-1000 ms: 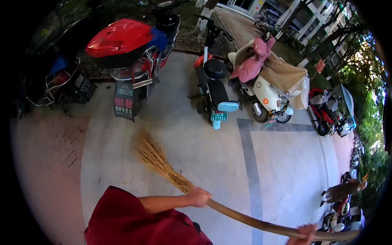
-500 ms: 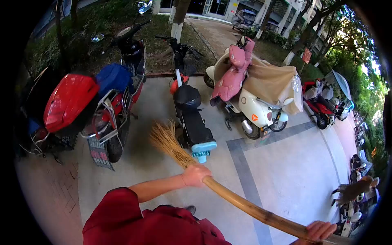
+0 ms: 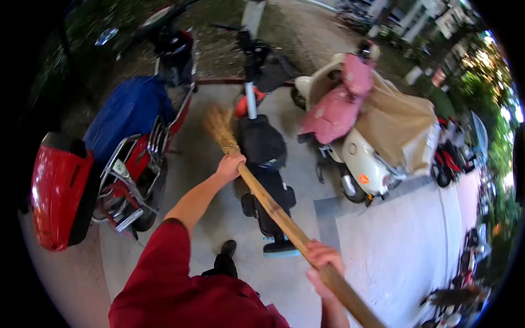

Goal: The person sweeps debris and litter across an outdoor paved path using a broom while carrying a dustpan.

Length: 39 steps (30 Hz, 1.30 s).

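Note:
A long-handled straw broom [image 3: 220,131] crosses the view diagonally, its bristles between a red scooter and a small black electric scooter. My left hand [image 3: 230,165] is closed around the wooden pole just below the bristles, with the arm stretched forward. Lower down the same pole, my right hand [image 3: 324,263] wraps round it, slightly blurred. The black electric scooter [image 3: 266,145] stands directly right of my left hand. Whether the bristle tips touch the ground cannot be told.
On the left stands a red scooter [image 3: 143,158] with a red top box [image 3: 61,191] and a blue cover [image 3: 128,112]. A cream scooter [image 3: 367,158] with a pink seat cover is to the right. Grey paving [image 3: 388,240] lies underfoot; a low kerb borders the planted ground.
The broom head and my left hand have moved forward, away from my body. My right hand has come inward and up, so the pole is steeper. The camera view has shifted too.

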{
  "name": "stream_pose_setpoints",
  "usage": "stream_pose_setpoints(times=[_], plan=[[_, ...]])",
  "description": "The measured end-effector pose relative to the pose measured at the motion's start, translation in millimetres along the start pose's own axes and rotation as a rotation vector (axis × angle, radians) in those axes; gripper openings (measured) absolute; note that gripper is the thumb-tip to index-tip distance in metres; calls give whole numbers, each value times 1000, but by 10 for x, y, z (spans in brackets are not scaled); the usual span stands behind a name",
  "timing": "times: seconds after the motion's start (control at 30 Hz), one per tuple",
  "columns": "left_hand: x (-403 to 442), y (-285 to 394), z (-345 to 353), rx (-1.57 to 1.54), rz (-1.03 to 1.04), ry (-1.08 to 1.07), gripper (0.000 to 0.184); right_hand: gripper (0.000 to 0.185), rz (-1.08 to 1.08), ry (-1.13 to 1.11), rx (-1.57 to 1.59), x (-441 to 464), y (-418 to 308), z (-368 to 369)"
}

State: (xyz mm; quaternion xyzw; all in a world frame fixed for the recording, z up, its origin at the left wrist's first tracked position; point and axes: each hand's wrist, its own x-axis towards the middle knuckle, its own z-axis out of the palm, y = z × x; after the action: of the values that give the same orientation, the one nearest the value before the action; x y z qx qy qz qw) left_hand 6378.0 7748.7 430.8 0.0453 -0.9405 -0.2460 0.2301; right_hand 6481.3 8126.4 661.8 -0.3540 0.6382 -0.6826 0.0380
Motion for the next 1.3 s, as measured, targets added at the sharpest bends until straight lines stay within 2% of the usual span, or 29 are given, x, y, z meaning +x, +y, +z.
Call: stream_pose_setpoints(times=[0.07,0.13,0.17,0.2,0.23,0.27,0.3,0.33,0.37,0.4,0.43,0.47,0.5,0.57,0.6,0.63,0.67,0.73,0.77,0.87,0.9,1.0,1.03,1.1,1.13,1.17,1.23,1.27,1.3], plan=[[-59,-586,317,114,-40,-8,16,29,51,-117,-69,312,404,329],[-226,-766,662,53,-44,-46,20,32,174,38,54,571,528,365],[-349,-593,709,-15,-74,-86,21,35,161,22,-21,618,517,132],[-429,-308,682,-84,-93,-119,22,43,202,85,-217,605,404,-140],[-538,15,645,-108,-80,-79,24,48,142,130,-262,538,366,-524],[-637,336,538,-273,-69,-85,25,52,79,70,-346,571,132,-920],[-783,685,492,-355,-25,13,26,49,5,227,-180,665,-62,-1130],[-932,1066,425,-418,-65,-56,26,48,-94,372,-24,762,-255,-1338],[-1148,1356,571,-479,-67,-172,27,42,-106,324,67,879,-433,-1590],[-1289,1754,432,-517,-49,-107,24,37,-122,275,159,973,-580,-1799],[-1462,2060,452,-441,-140,-405,21,28,-117,372,195,1025,-654,-1863],[-1634,2325,506,-467,-87,-401,19,20,-112,465,234,1025,-694,-1967],[-1753,2544,527,-466,-56,-558,20,25,-93,143,347,953,-689,-2296],[-1950,2962,483,-491,31,-520,20,26,-57,202,489,607,-612,-2847],[-1970,3178,422,-509,58,-502,20,27,-45,240,556,453,-695,-2873],[-1980,3432,387,-492,64,-486,20,23,-48,464,496,225,-737,-2887],[-1964,3700,393,-475,71,-468,20,21,-23,763,402,162,-890,-2573],[-2016,4283,463,-478,93,-462,20,23,-85,396,480,-462,-898,-3367],[-2065,4590,536,-493,110,-476,21,24,-144,333,532,-721,-972,-3645],[-2134,5428,742,-478,164,-608,22,23,-222,369,475,-1389,-1346,-4337],[-2172,5694,863,-497,173,-629,22,24,-208,414,438,-1550,-1481,-4543],[-2339,6509,1266,-667,221,-676,22,31,-121,1004,47,-1812,-2031,-4918],[-2346,6755,1406,-726,252,-690,22,39,-166,822,-62,-2048,-2177,-5371],[-2308,7308,1549,-841,336,-662,23,32,-285,970,-8,-2188,-2596,-5584],[-2274,7601,1618,-861,387,-659,22,34,-343,293,127,-2592,-2778,-6366],[-2249,7901,1699,-886,435,-651,21,35,-270,101,376,-3005,-2982,-7011],[-2224,8434,1906,-1092,520,-596,19,41,-369,364,214,-2744,-3474,-6055],[-2167,8640,1945,-1159,585,-558,18,51,-397,733,-523,-3237,-3773,-6624],[-2111,8827,2012,-1174,648,-522,19,48,-500,448,-104,-3183,-3879,-6474]])
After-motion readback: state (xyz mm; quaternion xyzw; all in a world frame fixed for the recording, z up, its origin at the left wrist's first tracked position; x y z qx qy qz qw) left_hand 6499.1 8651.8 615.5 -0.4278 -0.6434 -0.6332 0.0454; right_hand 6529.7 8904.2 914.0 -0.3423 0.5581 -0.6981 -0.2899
